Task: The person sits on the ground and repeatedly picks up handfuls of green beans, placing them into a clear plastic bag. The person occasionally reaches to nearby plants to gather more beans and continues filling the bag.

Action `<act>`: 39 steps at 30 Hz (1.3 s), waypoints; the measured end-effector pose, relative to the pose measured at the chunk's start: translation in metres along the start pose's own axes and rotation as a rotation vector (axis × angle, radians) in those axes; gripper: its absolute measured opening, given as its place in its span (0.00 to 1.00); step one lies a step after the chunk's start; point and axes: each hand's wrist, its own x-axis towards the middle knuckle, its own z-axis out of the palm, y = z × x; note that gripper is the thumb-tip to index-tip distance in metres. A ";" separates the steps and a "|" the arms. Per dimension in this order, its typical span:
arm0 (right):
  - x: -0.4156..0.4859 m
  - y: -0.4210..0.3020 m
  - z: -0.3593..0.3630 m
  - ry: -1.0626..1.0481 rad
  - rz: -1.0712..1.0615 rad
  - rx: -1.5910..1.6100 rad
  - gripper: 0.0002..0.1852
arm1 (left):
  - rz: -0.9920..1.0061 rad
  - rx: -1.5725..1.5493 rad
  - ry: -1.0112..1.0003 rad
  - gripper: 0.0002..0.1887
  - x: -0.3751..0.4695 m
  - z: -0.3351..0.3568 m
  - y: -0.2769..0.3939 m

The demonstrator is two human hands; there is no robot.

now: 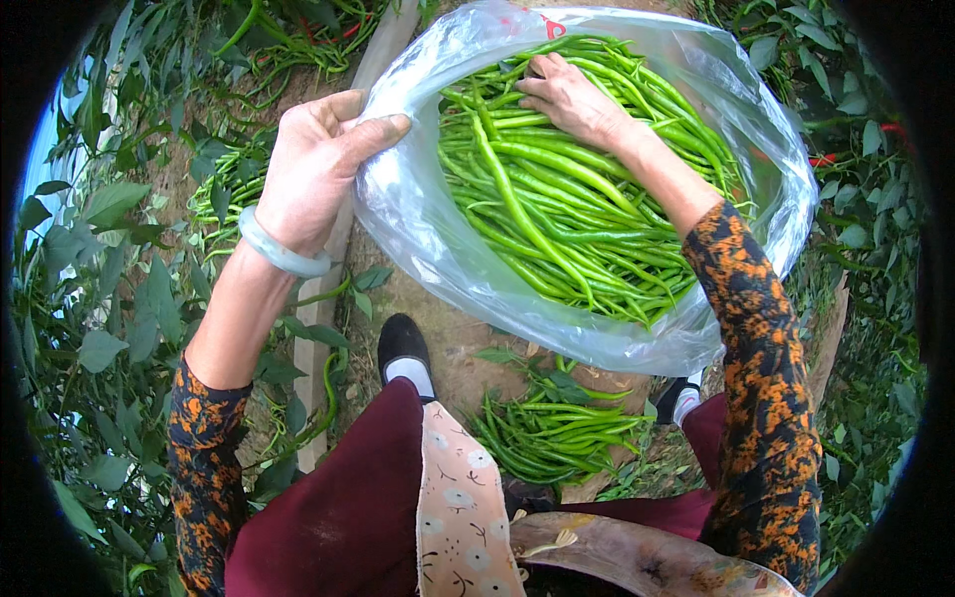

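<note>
A large clear plastic bag (418, 254) gapes in front of me, filled with long green chili peppers (552, 179). Its left rim is pinched between the thumb and fingers of my left hand (321, 145), which wears a pale bangle (283, 250) at the wrist. Inside the bag, my right hand (567, 97) lies on the upper part of the peppers with its fingers bent down among them. Whether those fingers grip any peppers is hidden. Most peppers lie roughly side by side, slanting down to the right.
Another pile of green peppers (559, 433) lies on the soil between my feet. Leafy pepper plants (112, 336) crowd the left side, and more plants (858, 224) stand at right. A pale narrow strip (310, 373) runs along the ground beside my left shoe (403, 343).
</note>
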 end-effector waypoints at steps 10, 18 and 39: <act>0.012 0.000 0.005 -0.020 0.156 0.038 0.18 | -0.011 -0.023 -0.004 0.13 0.000 0.005 0.004; -0.045 -0.111 -0.047 -0.084 0.277 -0.125 0.21 | 0.007 -0.017 -0.001 0.13 -0.002 0.000 0.000; -0.026 -0.029 -0.023 -0.095 0.207 -0.253 0.10 | 0.001 -0.010 0.097 0.15 -0.005 0.002 0.003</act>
